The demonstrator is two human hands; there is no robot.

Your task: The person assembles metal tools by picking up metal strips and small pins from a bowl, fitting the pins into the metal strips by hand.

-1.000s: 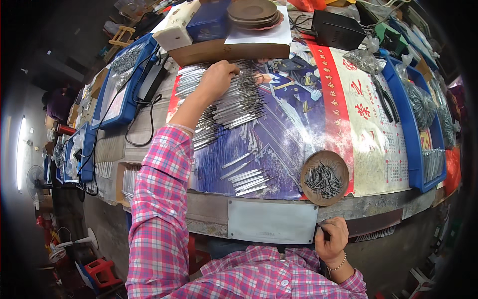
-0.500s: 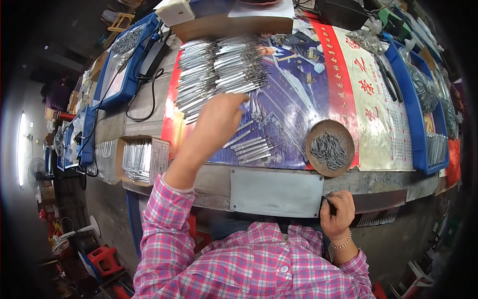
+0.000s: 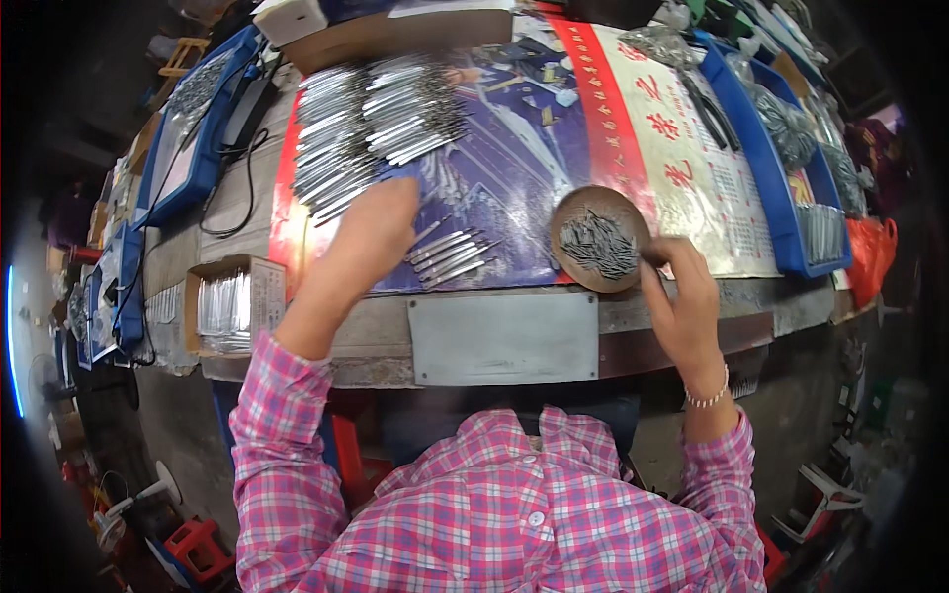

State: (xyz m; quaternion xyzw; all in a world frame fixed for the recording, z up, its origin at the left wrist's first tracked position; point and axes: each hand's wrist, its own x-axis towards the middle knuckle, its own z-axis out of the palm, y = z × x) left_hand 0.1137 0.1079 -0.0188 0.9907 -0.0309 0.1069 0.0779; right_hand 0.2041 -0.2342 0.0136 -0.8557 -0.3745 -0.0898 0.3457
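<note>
My left hand [image 3: 381, 222] is closed, knuckles up, beside the lower end of a large pile of slim silver rods with dark thin tips [image 3: 331, 128]. Anything inside its fingers is hidden. Just right of it lies a small group of the same rods [image 3: 450, 257], side by side on the poster-covered table. My right hand [image 3: 687, 296] has thumb and fingertips together at the right rim of a round brown bowl [image 3: 560, 222]. Small dark grey pointed metal pieces [image 3: 598, 244] fill the bowl's middle. What those fingertips pinch, if anything, is too small to make out.
A pale metal plate [image 3: 504, 339] is fixed at the table's front edge. An open carton of silver rods [image 3: 225, 306] stands at the left. Blue trays [image 3: 778, 212] flank the table, with dark-handled pliers [image 3: 714, 117] at the right. A cardboard box [image 3: 395, 38] borders the back.
My right hand has gone from beside the metal plate at the table's edge up to the bowl's rim. My left hand has drawn slightly nearer, off the rod pile. The whole view has shifted.
</note>
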